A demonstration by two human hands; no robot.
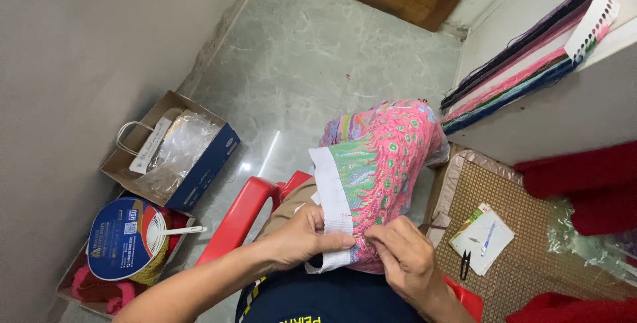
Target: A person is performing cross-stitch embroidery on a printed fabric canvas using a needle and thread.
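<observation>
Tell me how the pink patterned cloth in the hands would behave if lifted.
The pink patterned cloth drapes over the knee in folds, so it is probably floppy. Left hand and right hand pinch its edge easily; likely light and not slippery.

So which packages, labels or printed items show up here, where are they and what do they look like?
Open carton: floor, left; dark blue side, brown flaps, clear plastic inside.
Round fan: lower left, on a box of yarn; blue, white handle.
Small card packet: woven mat, right; white, green corner.
Thread card: upper right; white, punched holes.
</observation>
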